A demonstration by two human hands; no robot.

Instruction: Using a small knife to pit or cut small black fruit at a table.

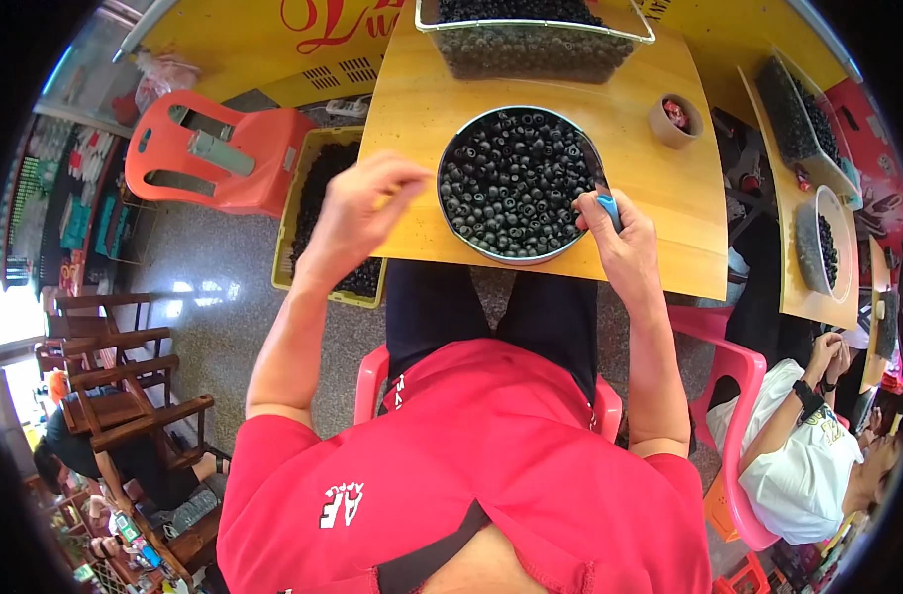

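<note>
A round pan with a pale rim stands on the wooden table in front of me. It is filled with small dark round fruits or nuts, several showing a hollow end. My right hand is closed around a knife with a blue handle at the pan's right rim. The knife's blade points up along that rim. Just left of the pan, my left hand is raised with its fingertips pinched together, slightly blurred. Whatever is between those fingertips, if anything, I cannot make out.
A clear bin of the dark pieces stands at the table's far edge, a small cup at right. Below left is a yellow crate beside a red chair. At right, a person in white sits by another table.
</note>
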